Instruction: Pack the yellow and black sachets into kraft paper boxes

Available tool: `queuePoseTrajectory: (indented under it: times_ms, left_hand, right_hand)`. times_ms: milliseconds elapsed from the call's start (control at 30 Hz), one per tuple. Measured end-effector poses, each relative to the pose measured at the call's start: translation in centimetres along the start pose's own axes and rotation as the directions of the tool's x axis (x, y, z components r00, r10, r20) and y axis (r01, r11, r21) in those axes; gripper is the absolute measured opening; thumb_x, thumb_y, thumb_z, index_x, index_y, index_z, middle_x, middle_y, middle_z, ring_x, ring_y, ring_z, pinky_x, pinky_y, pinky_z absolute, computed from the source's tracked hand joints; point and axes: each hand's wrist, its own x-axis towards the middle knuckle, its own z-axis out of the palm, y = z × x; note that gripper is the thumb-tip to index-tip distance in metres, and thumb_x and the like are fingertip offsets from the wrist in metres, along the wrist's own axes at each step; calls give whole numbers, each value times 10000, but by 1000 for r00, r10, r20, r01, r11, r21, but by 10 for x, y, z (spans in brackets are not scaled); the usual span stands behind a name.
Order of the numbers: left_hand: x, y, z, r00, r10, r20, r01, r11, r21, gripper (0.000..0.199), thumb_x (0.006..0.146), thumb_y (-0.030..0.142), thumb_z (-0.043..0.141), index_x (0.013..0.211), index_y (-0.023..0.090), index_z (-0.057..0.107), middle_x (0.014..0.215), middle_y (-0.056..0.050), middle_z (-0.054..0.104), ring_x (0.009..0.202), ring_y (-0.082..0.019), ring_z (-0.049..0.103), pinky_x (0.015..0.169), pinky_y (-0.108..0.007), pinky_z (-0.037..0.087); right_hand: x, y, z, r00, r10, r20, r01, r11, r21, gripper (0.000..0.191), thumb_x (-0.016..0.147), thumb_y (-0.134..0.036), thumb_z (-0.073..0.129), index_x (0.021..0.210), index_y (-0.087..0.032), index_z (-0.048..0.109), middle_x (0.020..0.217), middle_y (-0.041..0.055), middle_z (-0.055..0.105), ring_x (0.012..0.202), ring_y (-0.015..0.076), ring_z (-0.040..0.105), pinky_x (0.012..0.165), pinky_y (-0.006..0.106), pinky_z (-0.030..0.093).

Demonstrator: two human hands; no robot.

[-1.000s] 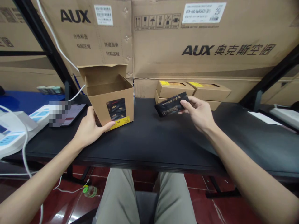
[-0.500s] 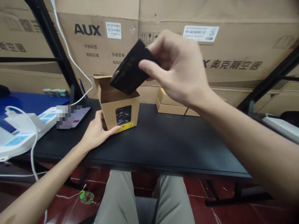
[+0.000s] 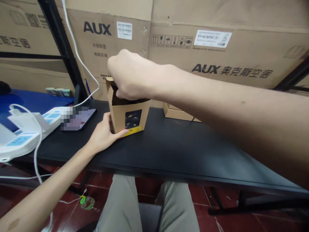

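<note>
A small brown cardboard box (image 3: 118,117) stands upright on the black tabletop with its top flaps raised. Its front has a dark window and a yellow strip. My left hand (image 3: 103,135) grips the lower left of the box, thumb across the front and fingers along the side. Over the open top, my right hand (image 3: 131,75) bends down with its fingertips inside. It is closed on the flat black packet (image 3: 117,93), of which only a dark bit shows below the hand; the fingertips are hidden.
More small brown boxes (image 3: 177,113) sit at the table's back. A phone (image 3: 83,119) and a white power strip (image 3: 26,138) with cables lie on the left. Large AUX cartons (image 3: 169,58) stand behind, and dark metal frame posts (image 3: 59,42) rise at the sides.
My right hand has moved left and down, carrying the black packet from above the box into its opening. My left hand keeps its hold on the box.
</note>
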Motion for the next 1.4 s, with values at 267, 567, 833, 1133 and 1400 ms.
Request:
queuePoseTrajectory:
  times_ms: [267, 567, 833, 1133, 1400]
  left_hand:
    - [0, 2, -1, 999, -27, 19, 27, 1000, 1, 702, 706, 614, 800, 1187, 250, 442, 1139, -135, 767, 1018, -382, 777, 798, -459, 627]
    - [-1, 4, -1, 997, -69, 26, 70, 996, -49, 771, 708, 597, 812, 1268, 246, 415, 1249, -161, 752, 1113, -395, 761, 887, -515, 637]
    - [0, 4, -1, 994, -46, 102, 71, 964, -255, 819, 741, 538, 831, 1366, 240, 394, 1447, -194, 654, 1302, -396, 679, 1080, -608, 569]
    - [26, 14, 30, 983, 185, 11, -157, 864, -478, 1016, 846, 556, 753, 1596, 372, 94, 1565, -202, 475, 1318, -344, 657, 1028, -565, 591]
    - [56, 74, 61, 892, 300, -339, -422, 822, -382, 484, 967, 660, 550, 1260, 275, 545, 1274, -99, 672, 1173, -255, 681, 977, -412, 567]
  right_hand:
    - [-3, 3, 34, 955, 32, 295, -14, 998, -65, 248, 768, -389, 860, 732, -212, 690, 823, 77, 764, 910, 323, 771, 835, 437, 629]
    - [-29, 0, -1, 914, 31, 405, -39, 999, 12, 301, 1011, -356, 569, 837, -162, 718, 888, 79, 757, 1006, 264, 738, 923, 396, 558]
    - [-89, 42, -11, 993, 100, -69, -101, 995, -5, 306, 1023, -414, 572, 1108, -165, 727, 1126, 91, 749, 1130, 252, 664, 1098, 490, 476]
    - [-168, 65, 32, 907, 322, -271, -223, 914, 340, 438, 1020, -602, 521, 1183, -233, 693, 1439, 132, 654, 1336, 241, 617, 1104, 498, 528]
    - [-197, 76, 32, 837, 312, -450, -207, 941, 266, 432, 1063, -573, 418, 1228, -257, 663, 1562, 135, 556, 1490, 260, 496, 1258, 582, 373]
